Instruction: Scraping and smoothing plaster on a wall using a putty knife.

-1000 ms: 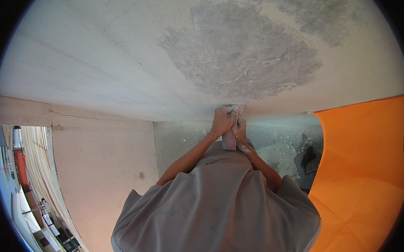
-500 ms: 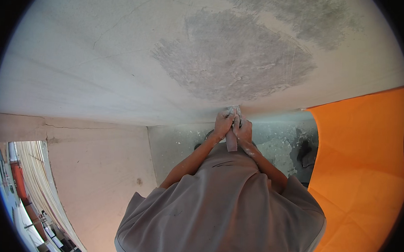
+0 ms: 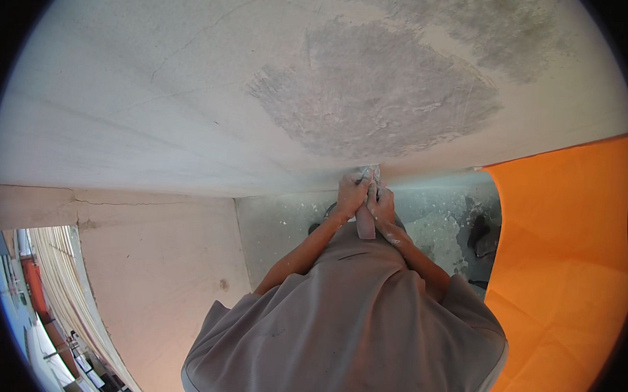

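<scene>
Both my hands are close together low on the pale wall (image 3: 191, 127), their fingers white with dust. My left hand (image 3: 353, 193) is closed on a flat pinkish-brown strip (image 3: 366, 225) that looks like sandpaper. My right hand (image 3: 382, 202) grips the same strip from the other side. Its lower end hangs down between my wrists. A whitish, dusty part of what I hold is at my fingertips against the wall; its exact shape is hard to make out. Just above my hands the wall has a rough grey patch (image 3: 382, 90).
An orange sheet (image 3: 563, 263) hangs on the right, beside dark objects (image 3: 478, 235) on the stained floor (image 3: 431, 236). To the left stands a pinkish wall (image 3: 150, 259) with a crack. Beyond it, an opening shows long pale strips (image 3: 62, 276) and a red object (image 3: 35, 285).
The whole view has shifted slightly, so the wall and my hands appear a little farther right. Both hands keep their hold on the strip against the wall.
</scene>
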`<state>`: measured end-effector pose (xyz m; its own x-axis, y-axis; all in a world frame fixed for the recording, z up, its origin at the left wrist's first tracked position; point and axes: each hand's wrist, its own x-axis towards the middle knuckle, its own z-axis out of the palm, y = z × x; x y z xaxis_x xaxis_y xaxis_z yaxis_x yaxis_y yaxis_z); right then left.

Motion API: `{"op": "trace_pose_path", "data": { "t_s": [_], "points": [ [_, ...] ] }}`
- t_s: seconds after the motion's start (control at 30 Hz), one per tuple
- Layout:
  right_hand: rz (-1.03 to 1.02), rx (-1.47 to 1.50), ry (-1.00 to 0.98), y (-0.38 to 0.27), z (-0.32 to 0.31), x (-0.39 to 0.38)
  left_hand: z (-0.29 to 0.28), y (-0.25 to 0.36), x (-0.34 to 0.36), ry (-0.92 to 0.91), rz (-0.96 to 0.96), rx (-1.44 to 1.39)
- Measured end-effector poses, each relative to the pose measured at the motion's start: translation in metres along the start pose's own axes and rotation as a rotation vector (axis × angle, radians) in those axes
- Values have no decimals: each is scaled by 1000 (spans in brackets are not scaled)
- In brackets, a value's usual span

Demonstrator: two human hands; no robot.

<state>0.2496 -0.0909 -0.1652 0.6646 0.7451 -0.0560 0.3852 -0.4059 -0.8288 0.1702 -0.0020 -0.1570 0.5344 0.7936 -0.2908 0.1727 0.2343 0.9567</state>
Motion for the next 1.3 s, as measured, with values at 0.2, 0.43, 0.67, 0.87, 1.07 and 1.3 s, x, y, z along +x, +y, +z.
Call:
{"op": "trace_pose_path", "data": {
  "t_s": [0.2, 0.43, 0.67, 0.87, 1.07, 1.3],
  "points": [
    [46, -9, 4, 22, 24, 3, -10, 12, 5, 41, 169, 264],
    [-25, 332, -73, 39, 44, 24, -12, 38, -5, 103, 245, 293],
    [-35, 216, -151, 21, 15, 25, -7, 30, -4, 101, 276, 211],
    [-239, 140, -32, 5, -10, 20, 6, -2, 2, 55, 253, -5],
    [-93, 120, -120, 12, -10, 4, 6, -57, 6, -22, -84, -275],
    [22, 55, -227, 40, 10, -1, 1, -51, 4, 43, -52, -94]
  ]
}}
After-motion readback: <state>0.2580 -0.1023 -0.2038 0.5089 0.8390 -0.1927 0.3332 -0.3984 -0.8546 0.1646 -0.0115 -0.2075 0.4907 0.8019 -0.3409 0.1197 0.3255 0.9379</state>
